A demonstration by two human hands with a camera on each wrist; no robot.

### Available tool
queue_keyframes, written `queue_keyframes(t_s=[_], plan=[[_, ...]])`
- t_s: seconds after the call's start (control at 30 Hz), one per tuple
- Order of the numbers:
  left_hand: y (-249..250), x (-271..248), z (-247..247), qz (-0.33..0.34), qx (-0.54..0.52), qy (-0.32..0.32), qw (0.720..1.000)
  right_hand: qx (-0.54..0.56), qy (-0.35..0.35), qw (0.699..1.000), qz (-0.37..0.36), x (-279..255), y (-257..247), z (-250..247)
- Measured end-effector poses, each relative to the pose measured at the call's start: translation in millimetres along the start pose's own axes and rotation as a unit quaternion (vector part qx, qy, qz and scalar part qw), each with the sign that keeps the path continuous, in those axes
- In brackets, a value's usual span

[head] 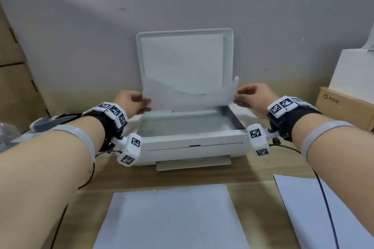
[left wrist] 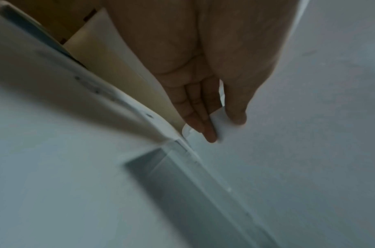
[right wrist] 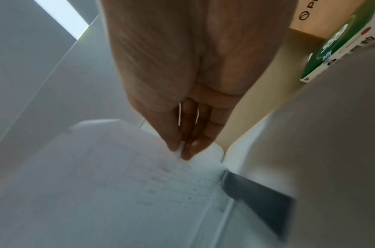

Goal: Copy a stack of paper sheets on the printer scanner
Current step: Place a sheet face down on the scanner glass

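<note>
A white printer point(head: 192, 143) sits on the wooden desk with its scanner lid point(head: 185, 56) raised against the wall. One sheet of paper point(head: 188, 97) hangs sagging just above the scanner glass point(head: 182, 125). My left hand point(head: 134, 102) pinches its left edge and my right hand point(head: 252, 96) pinches its right edge. In the left wrist view my left hand point(left wrist: 222, 124) has thumb and fingers on the sheet point(left wrist: 299, 151). In the right wrist view my right hand point(right wrist: 182, 151) pinches the sheet point(right wrist: 118, 176), which shows faint print. A paper stack point(head: 172, 218) lies in front of the printer.
Another sheet pile point(head: 315, 208) lies at the right front under a black cable point(head: 327, 208). A brown PICO carton point(head: 344, 105) with a white box point(head: 352, 73) on it stands to the right. Cardboard boxes point(head: 14, 66) stand at the left. The printer's output tray point(head: 193, 162) juts forward.
</note>
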State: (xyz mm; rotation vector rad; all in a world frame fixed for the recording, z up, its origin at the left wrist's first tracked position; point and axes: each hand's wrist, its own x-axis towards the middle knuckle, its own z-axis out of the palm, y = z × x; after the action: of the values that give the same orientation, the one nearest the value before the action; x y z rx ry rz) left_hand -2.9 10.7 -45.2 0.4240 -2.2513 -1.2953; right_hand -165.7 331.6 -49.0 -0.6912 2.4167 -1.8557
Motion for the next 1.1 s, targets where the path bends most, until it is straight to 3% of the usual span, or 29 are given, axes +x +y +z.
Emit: queue_keyframes(t_s=[0.07,0.17,0.23,0.33,0.5,0.63,0.77,0.9,1.1], plan=[[7.4,6.7,-6.6,-0.011,-0.088,0.02,0.996,0.021,0.015,1.0,0.004,8.0,-7.2,-4.5],[17.0,16.9,-16.0,-0.041,-0.147,0.049,0.987,-0.084,-0.079,0.992,0.06,9.4,-14.4,-5.7],[19.0,21.7,-19.2,-0.061,-0.151,0.065,0.984,-0.082,-0.109,0.986,0.093,7.6,-14.7,-1.9],[18.7,25.7,-23.1,-0.067,-0.086,0.074,0.991,-0.031,-0.06,0.993,0.095,4.4,-18.0,6.4],[12.7,19.8,-28.9,-0.139,0.073,-0.052,0.986,-0.07,0.009,0.989,0.128,6.7,-20.2,12.1],[2.1,11.9,-20.6,-0.19,0.031,-0.088,0.977,-0.152,0.007,0.975,0.163,2.7,-14.0,17.7],[-1.0,9.2,-19.2,-0.209,0.012,-0.111,0.972,-0.356,-0.045,0.929,0.095,7.2,-7.4,16.4],[0.7,7.8,-14.8,-0.191,0.034,-0.111,0.975,-0.387,-0.107,0.912,0.084,4.9,-10.4,12.3],[-7.7,13.4,-17.1,-0.181,0.095,-0.11,0.973,-0.387,-0.139,0.909,0.074,1.3,-7.0,9.7]])
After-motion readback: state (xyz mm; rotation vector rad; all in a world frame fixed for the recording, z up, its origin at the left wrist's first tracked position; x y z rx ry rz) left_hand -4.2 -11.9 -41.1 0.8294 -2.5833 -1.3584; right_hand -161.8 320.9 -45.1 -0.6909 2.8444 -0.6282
